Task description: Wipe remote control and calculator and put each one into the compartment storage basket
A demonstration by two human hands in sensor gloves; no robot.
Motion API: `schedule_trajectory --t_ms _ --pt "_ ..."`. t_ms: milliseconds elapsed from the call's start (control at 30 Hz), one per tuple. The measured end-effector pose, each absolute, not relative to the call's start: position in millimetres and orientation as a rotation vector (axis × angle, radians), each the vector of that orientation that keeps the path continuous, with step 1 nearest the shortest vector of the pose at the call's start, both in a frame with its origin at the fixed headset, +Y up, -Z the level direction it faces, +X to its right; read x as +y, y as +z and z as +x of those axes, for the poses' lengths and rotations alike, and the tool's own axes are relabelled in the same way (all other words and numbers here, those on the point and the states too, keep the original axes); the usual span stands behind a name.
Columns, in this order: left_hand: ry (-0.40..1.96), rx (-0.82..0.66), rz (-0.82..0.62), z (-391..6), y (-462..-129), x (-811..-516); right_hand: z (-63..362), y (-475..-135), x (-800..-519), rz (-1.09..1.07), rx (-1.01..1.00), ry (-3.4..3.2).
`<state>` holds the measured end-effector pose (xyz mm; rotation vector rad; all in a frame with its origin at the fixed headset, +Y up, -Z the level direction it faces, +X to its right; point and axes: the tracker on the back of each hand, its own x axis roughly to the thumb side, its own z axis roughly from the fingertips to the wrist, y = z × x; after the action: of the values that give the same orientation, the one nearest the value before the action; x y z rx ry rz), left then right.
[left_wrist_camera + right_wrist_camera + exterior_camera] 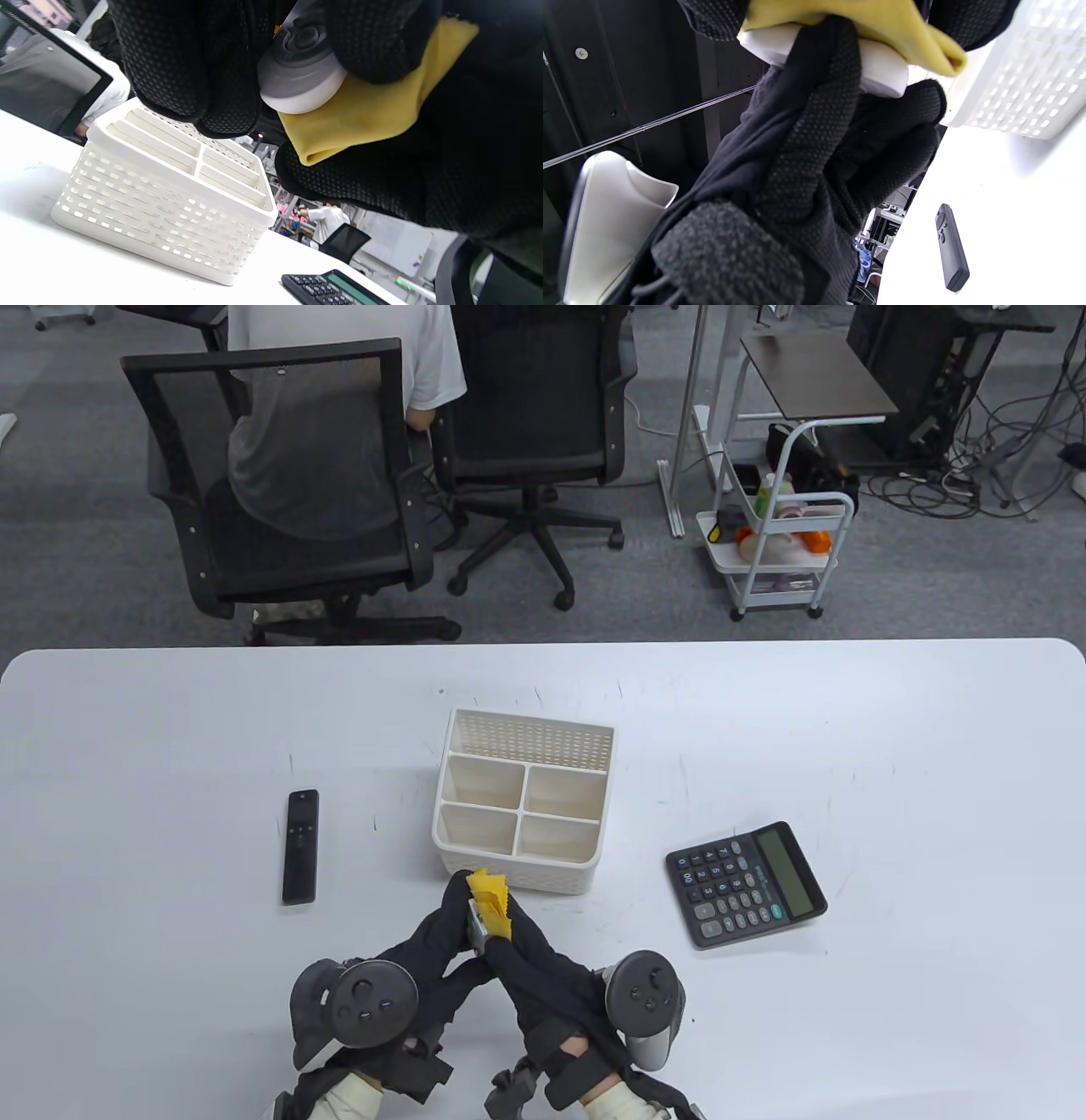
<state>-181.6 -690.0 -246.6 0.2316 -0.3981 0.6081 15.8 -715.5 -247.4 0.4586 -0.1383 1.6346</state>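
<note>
We held a small white and grey thing point(301, 80) up between our two hands, just in front of the storage basket point(519, 806). It looked like a short remote, but most of it was hidden, so we could not tell which way it pointed. Our left hand point(441, 929) curled its fingers round it, and our right hand point(534, 954) pressed a yellow cloth point(492, 899) against it with bent fingers. The cloth stuck out a little past our fingertips, toward the basket. The basket was white with little holes in its walls, and it had four small boxes inside and one long one at the far side. A black remote control point(300, 847) lay flat on the table point(170, 712), well off to the left of the basket, with its long side running from near to far. The calculator point(745, 884) lay flat to the right of the basket, turned a bit, with its screen on the right side and its keys on the left.
</note>
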Motion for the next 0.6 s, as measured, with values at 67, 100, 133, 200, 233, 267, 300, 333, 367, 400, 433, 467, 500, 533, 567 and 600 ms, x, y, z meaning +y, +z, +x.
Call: schedule_trajectory --t_ms 67,100,133,200,233,267,300,333,367,400,433,467,500,533,567,600 --pt "0.614 -0.358 0.25 -185 -248 -691 14 -245 -714 0.472 -0.158 1.668" --pt "0.606 -0.339 0.256 -187 -248 -691 13 -244 -712 0.487 -0.163 1.677" --pt "0.6 -0.32 0.259 -190 -249 -691 12 -242 -710 0.502 -0.166 1.683" --pt "0.613 -0.307 0.259 -192 -249 -691 10 -240 -706 0.524 -0.174 1.683" --pt "0.611 -0.315 0.271 -192 -248 -690 10 -239 -705 0.528 -0.178 1.678" --pt "0.596 -0.319 0.292 -191 -246 -688 10 -239 -705 0.533 -0.181 1.67" --pt "0.581 -0.322 0.306 -190 -246 -686 10 -239 -705 0.531 -0.182 1.667" --pt "0.567 -0.328 0.321 -188 -244 -685 11 -240 -705 0.523 -0.181 1.661" --pt "0.565 -0.333 0.328 -187 -244 -684 12 -241 -707 0.514 -0.172 1.658" --pt "0.567 -0.335 0.331 -186 -243 -683 12 -242 -709 0.508 -0.165 1.658" --pt "0.571 -0.33 0.336 -186 -243 -683 13 -243 -710 0.5 -0.162 1.659" --pt "0.571 -0.322 0.34 -186 -243 -683 13 -244 -712 0.49 -0.158 1.661" --pt "0.573 -0.302 0.343 -187 -244 -683 13 -244 -713 0.481 -0.151 1.669" --pt "0.574 -0.288 0.345 -189 -244 -683 13 -244 -713 0.477 -0.144 1.682" --pt "0.576 -0.265 0.345 -191 -245 -684 11 -243 -713 0.485 -0.143 1.703" --pt "0.576 -0.242 0.333 -194 -247 -684 10 -242 -712 0.497 -0.147 1.714"
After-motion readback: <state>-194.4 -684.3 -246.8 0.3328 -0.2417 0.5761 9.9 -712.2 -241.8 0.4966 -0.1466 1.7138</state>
